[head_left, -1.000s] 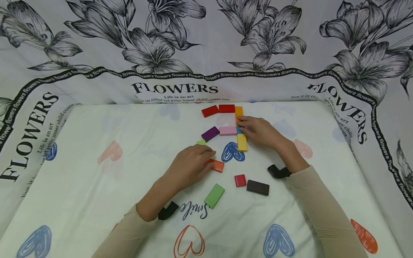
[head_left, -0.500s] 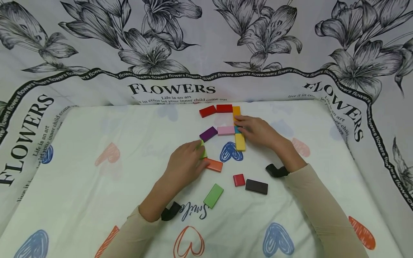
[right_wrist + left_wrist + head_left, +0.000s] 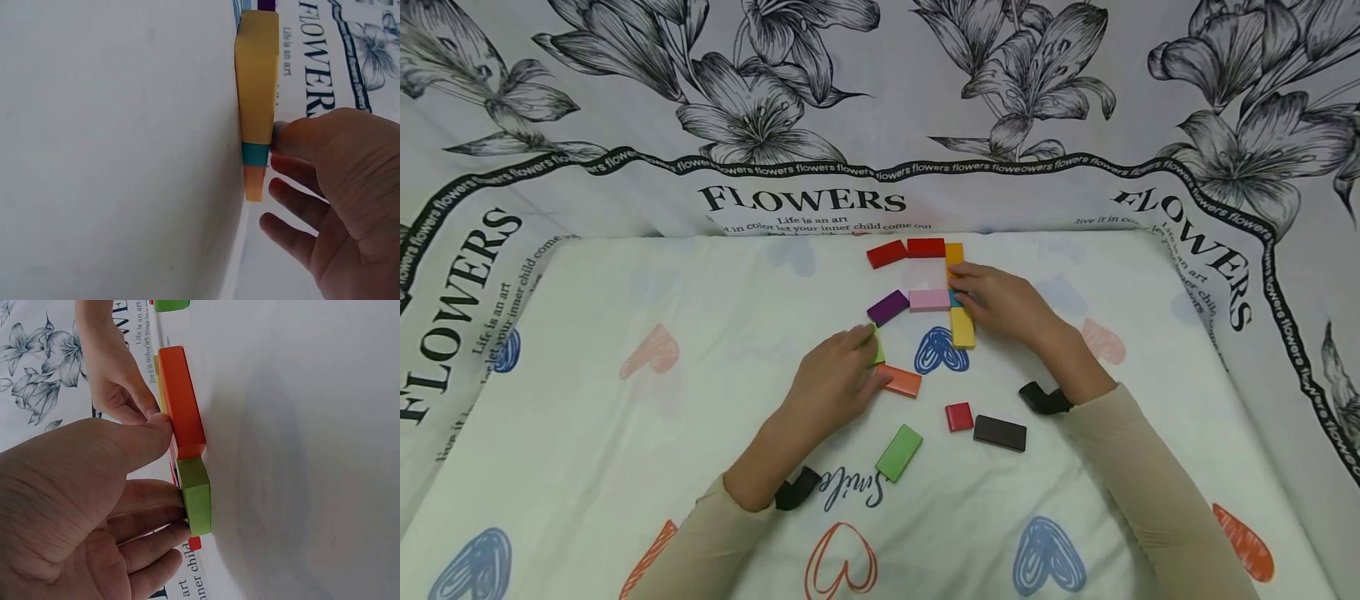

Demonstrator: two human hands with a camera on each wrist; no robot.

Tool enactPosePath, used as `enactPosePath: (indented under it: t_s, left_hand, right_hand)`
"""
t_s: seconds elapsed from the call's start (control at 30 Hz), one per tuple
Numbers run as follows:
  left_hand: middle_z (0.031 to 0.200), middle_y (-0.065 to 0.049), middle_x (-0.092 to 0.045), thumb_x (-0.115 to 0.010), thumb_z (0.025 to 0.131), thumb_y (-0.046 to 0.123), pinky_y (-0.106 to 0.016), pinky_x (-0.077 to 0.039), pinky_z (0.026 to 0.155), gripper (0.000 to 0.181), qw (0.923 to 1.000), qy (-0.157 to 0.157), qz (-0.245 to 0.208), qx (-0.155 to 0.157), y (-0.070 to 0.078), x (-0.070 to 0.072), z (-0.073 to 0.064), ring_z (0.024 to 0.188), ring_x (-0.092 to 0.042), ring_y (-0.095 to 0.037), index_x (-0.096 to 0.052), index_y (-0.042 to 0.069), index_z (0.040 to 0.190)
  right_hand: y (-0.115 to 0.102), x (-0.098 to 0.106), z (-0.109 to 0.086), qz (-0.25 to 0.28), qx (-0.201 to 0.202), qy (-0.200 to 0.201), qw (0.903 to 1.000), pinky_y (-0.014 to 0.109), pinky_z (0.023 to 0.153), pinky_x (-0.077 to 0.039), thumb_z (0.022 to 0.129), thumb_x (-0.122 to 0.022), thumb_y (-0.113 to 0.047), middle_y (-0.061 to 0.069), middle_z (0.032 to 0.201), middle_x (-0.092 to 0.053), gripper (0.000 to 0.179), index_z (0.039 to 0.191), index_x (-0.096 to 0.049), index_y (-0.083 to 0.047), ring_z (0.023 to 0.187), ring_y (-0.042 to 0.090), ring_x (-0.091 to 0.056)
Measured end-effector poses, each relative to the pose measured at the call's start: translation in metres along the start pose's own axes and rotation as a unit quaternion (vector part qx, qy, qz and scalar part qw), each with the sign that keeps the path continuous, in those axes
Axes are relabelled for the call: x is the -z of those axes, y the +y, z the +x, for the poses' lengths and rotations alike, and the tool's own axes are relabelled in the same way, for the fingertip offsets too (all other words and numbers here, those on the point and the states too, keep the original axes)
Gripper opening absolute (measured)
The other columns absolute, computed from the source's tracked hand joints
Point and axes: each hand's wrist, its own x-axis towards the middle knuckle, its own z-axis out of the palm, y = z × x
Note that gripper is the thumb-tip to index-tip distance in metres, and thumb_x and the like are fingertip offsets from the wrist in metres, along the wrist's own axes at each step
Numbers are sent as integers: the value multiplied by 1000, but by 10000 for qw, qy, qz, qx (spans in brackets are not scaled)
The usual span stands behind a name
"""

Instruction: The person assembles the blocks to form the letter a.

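My left hand (image 3: 831, 375) is at a light green block (image 3: 878, 345); its fingertips touch the block's side in the left wrist view, while the thumb rests against an orange block (image 3: 184, 403). Those two blocks meet at a corner. My right hand (image 3: 1003, 304) lies along a column made of an amber block (image 3: 954, 252), a small blue block (image 3: 954, 298) and a yellow block (image 3: 962, 328). Its thumb touches the column near the blue block (image 3: 255, 154), with the other fingers extended. A pink block (image 3: 929, 301) and a purple block (image 3: 887, 307) run left from the column.
Two red blocks, one tilted (image 3: 887, 254) and one straight (image 3: 926, 247), lie at the column's far end. Nearer the front are a small red block (image 3: 958, 417), a black block (image 3: 1000, 433) and a green block (image 3: 898, 452) on the heart-printed cloth (image 3: 745, 300).
My left hand has shifted slightly left, and the light green block now shows beside its fingertips, against the orange block's end. The right hand stays at the column.
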Motion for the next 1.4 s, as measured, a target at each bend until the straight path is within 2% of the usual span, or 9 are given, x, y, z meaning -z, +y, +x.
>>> enactPosePath:
  t_s: [0.13,0.4,0.6,0.73,0.9,1.1,1.4]
  left_hand:
    - [154,-13,-60,-73,100,41,-47,-53,116,55,10000,-14,-56,17,-1,0,2,140,-62,-32,-66,7,143]
    - [154,-12,-61,-76,97,40,-48,-53,116,55,9983,-299,-493,90,4,-4,7,143,-60,-33,-67,7,140]
    - [151,-12,-63,-78,96,39,-46,-54,115,53,9984,-41,-553,121,4,-6,11,141,-62,-31,-69,7,137]
    - [150,-12,-64,-79,96,38,-45,-54,115,53,9985,90,-518,138,2,-3,11,139,-63,-31,-69,6,137]
    - [151,-11,-63,-79,96,38,-45,-52,117,53,9986,89,-499,125,1,-2,9,140,-62,-31,-68,6,137]
    - [153,-11,-62,-78,96,41,-46,-53,117,57,9986,0,-491,201,-1,-2,7,141,-62,-31,-67,7,140]
    - [152,-12,-63,-79,95,41,-47,-52,117,57,9984,111,-515,193,-2,-4,5,139,-63,-32,-66,7,140]
  right_hand:
    - [-3,1,-4,-111,103,193,9997,54,122,-45,103,-70,-19,9,161,-55,46,147,-63,-9,153,34,-49]
    - [-2,1,-18,44,16,138,9999,56,122,-45,103,-70,-22,10,158,-58,44,146,-65,-11,152,35,-50]
    - [-8,6,-20,129,259,273,9992,57,120,-47,102,-70,-20,11,157,-59,41,142,-68,-12,150,36,-51]
    - [-15,9,-25,296,193,277,9990,56,119,-48,103,-69,-24,8,158,-58,39,141,-69,-15,151,34,-51]
    - [-21,5,-44,451,-76,333,9984,57,118,-49,106,-65,-30,8,160,-57,44,148,-64,-16,150,35,-52]
    - [-28,-3,-73,521,-253,287,9979,57,111,-54,104,-67,-27,11,162,-52,51,153,-58,-16,147,37,-55]
    - [-33,-12,-117,525,-181,532,9970,52,104,-60,101,-72,-24,9,152,-60,49,148,-63,-13,137,33,-64]
